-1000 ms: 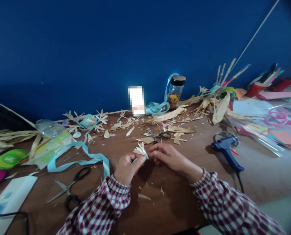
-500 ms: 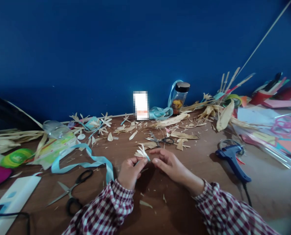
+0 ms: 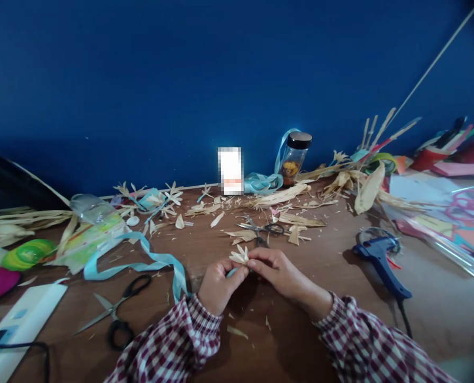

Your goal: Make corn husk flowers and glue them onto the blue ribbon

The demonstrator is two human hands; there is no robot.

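Between my two hands is a small cream flower of pale husk-like petals (image 3: 239, 255), its petals fanning upward. My left hand (image 3: 220, 284) is closed in a pinch on the flower's base, where a bit of light blue shows. With thumb and index finger together, my right hand (image 3: 279, 274) pinches a petal at the flower's right side. Light blue ribbon (image 3: 157, 260) lies to the left of my left hand and runs toward its wrist. Small scissors (image 3: 261, 229) lie just beyond the hands.
Black-handled scissors (image 3: 119, 311) lie open at left near a white power strip (image 3: 30, 324). A blue glue gun (image 3: 384, 266) rests at right. Dried husks (image 3: 282, 197), a lidded jar (image 3: 295, 159) and several finished-looking flowers (image 3: 173, 194) line the blue wall.
My right hand, apart from the flower before, has moved left and now pinches a petal. The flower has tipped and shifted slightly right and down with my left hand.
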